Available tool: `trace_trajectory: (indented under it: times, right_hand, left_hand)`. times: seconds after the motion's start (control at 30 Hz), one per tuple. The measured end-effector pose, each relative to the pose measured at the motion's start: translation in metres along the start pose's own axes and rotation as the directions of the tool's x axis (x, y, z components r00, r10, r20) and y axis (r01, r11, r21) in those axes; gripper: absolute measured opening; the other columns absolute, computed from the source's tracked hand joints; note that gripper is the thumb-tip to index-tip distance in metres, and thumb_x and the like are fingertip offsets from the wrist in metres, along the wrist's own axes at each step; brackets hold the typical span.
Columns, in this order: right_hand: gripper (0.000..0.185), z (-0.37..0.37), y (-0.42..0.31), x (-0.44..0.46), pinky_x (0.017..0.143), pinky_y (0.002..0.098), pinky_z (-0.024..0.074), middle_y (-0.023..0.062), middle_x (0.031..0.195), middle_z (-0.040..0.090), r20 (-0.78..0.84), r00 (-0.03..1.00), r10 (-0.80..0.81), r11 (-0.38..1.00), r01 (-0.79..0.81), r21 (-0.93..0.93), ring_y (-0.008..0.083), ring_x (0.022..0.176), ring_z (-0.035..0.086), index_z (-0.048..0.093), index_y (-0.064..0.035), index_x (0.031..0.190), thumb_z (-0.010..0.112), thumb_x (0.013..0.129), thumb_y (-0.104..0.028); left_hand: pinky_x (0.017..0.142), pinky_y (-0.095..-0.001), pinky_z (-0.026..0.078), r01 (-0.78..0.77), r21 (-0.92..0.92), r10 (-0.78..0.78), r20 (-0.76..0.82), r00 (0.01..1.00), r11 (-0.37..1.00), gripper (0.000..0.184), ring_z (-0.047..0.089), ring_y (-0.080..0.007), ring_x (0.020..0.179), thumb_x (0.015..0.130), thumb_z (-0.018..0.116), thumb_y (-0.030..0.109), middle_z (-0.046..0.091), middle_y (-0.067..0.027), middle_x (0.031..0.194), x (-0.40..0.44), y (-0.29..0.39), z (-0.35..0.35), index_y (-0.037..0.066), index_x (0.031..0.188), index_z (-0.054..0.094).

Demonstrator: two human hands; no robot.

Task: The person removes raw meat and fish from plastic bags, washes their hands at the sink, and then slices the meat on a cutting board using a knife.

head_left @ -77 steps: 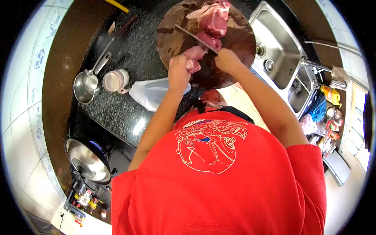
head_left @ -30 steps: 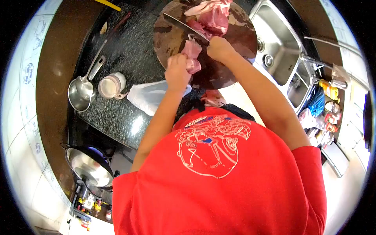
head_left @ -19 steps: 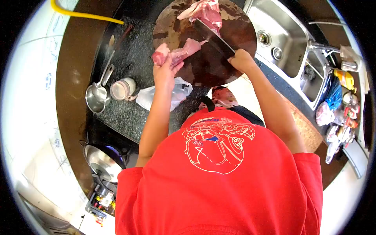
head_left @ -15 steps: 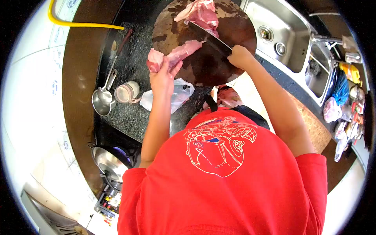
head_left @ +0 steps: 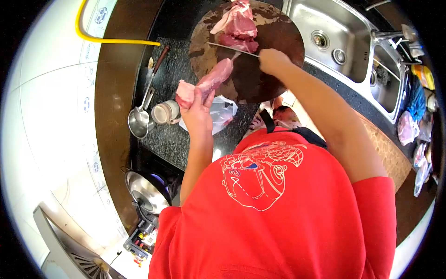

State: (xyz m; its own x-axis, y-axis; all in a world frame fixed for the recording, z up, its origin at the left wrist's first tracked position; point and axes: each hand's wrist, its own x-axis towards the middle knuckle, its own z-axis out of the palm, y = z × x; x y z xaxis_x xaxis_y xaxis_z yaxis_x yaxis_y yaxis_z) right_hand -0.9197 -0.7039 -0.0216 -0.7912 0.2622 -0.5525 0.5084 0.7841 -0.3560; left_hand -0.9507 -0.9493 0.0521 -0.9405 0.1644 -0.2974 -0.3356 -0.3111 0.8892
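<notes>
A long pink strip of meat (head_left: 216, 78) is held by its lower end in my left hand (head_left: 198, 111), at the left edge of the round cutting board (head_left: 274, 32). A thin pale strand at its upper end reaches toward the knife. My right hand (head_left: 273, 61) is closed around the handle of the knife (head_left: 234, 49), whose blade points left across the board. A larger piece of meat (head_left: 239, 25) lies on the board just beyond the blade. Below the board, a translucent plastic bag (head_left: 222, 111) rests on the counter beside my left wrist.
A double steel sink (head_left: 334, 28) is at the right. To the left are a cup (head_left: 165, 112), a metal pot (head_left: 139, 126) with a ladle, and a yellow hose (head_left: 116, 41). A lidded wok (head_left: 147, 191) sits lower left. Several bags and bottles line the far right.
My left hand has lifted the meat strip and drawn it left and down, away from the larger piece. The knife has shifted relative to the board. The camera view has also turned.
</notes>
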Motion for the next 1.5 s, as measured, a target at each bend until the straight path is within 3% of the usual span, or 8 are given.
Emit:
trace_trajectory:
  times: [0.13,0.67,1.0,1.1,1.2,1.4,1.47,1.5]
  right_hand:
    - [0.023,0.0,0.061,-0.048,0.081,0.0428,0.05,0.0209,0.098,0.064,0.026,0.995,0.096,0.992,-0.094,-0.084,0.0348,0.094,0.062,0.066,-0.0003,0.093,0.055,0.075,-0.011]
    - [0.027,0.005,0.055,-0.043,0.087,0.04,0.0475,0.0196,0.106,0.062,0.042,0.96,0.275,0.96,-0.277,0.038,0.0327,0.102,0.059,0.066,-0.0019,0.097,0.057,0.076,-0.016]
    - [0.027,0.001,0.061,-0.038,0.086,0.0404,0.0474,0.021,0.104,0.062,0.035,0.968,0.247,0.968,-0.248,0.044,0.0341,0.1,0.059,0.066,-0.0016,0.094,0.054,0.075,-0.017]
    - [0.027,0.001,0.062,-0.035,0.086,0.0405,0.0473,0.0212,0.102,0.062,0.034,0.971,0.236,0.971,-0.237,0.042,0.0346,0.099,0.059,0.065,-0.0015,0.094,0.054,0.075,-0.018]
    - [0.027,0.005,0.065,-0.034,0.086,0.0409,0.0472,0.0211,0.102,0.062,0.018,0.97,0.244,0.969,-0.244,0.027,0.0345,0.098,0.059,0.065,-0.0017,0.094,0.055,0.075,-0.018]
    - [0.028,0.004,0.06,-0.039,0.086,0.0417,0.0473,0.021,0.102,0.062,0.0,0.962,0.273,0.961,-0.273,0.045,0.0348,0.098,0.06,0.065,-0.0034,0.096,0.056,0.076,-0.02]
    - [0.028,0.005,0.061,-0.038,0.086,0.0418,0.0473,0.0209,0.102,0.062,-0.014,0.963,0.269,0.962,-0.268,0.059,0.0349,0.098,0.06,0.065,-0.004,0.096,0.056,0.076,-0.02]
    - [0.029,0.009,0.064,-0.035,0.085,0.0415,0.0472,0.0212,0.1,0.063,-0.012,0.961,0.277,0.96,-0.276,0.051,0.0354,0.098,0.06,0.064,-0.0042,0.099,0.058,0.077,-0.023]
  left_hand:
    - [0.081,-0.0476,0.053,0.084,-0.117,-0.107,-0.207,0.972,0.99,0.038,0.055,-0.026,0.102,0.088,0.056,0.002,0.051,-0.0106,0.116,-0.02,0.019,-0.004,0.011,0.123,0.044]
    - [0.085,-0.0421,0.051,0.172,-0.248,-0.08,0.342,0.936,0.953,0.031,0.058,-0.0212,0.099,0.084,0.058,-0.002,0.058,-0.0061,0.107,0.066,-0.012,0.031,0.011,0.112,0.052]
    - [0.075,-0.0335,0.048,0.255,0.32,-0.257,-0.038,0.966,0.913,0.019,0.058,-0.017,0.087,0.083,0.065,0.013,0.059,-0.0044,0.1,0.071,-0.072,-0.055,0.007,0.097,0.053]
    - [0.074,-0.0291,0.046,-0.13,0.791,0.131,0.064,0.989,0.597,0.037,0.059,-0.018,0.08,0.078,0.071,0.032,0.061,-0.0098,0.089,0.086,-0.073,-0.054,0.001,0.093,0.057]
    - [0.081,-0.0349,0.046,-0.105,0.933,0.211,0.032,0.977,0.345,0.057,0.06,-0.0275,0.088,0.071,0.075,0.039,0.059,-0.0188,0.096,0.097,-0.092,-0.023,0.0,0.107,0.053]
    - [0.082,-0.0432,0.048,-0.026,0.992,-0.034,0.03,0.999,0.122,0.061,0.055,-0.0418,0.094,0.075,0.064,0.021,0.039,-0.0273,0.118,0.088,-0.099,0.018,0.009,0.126,0.035]
    - [0.072,-0.0414,0.052,-0.052,0.96,-0.026,0.061,0.998,0.277,0.053,0.059,-0.0372,0.085,0.075,0.056,0.008,0.047,-0.0244,0.112,0.095,-0.094,0.014,0.007,0.124,0.039]
    - [0.068,-0.0402,0.053,0.151,0.725,-0.254,0.034,0.967,0.671,0.052,0.06,-0.0336,0.083,0.073,0.055,0.003,0.051,-0.0217,0.108,0.108,-0.095,0.006,0.005,0.123,0.041]
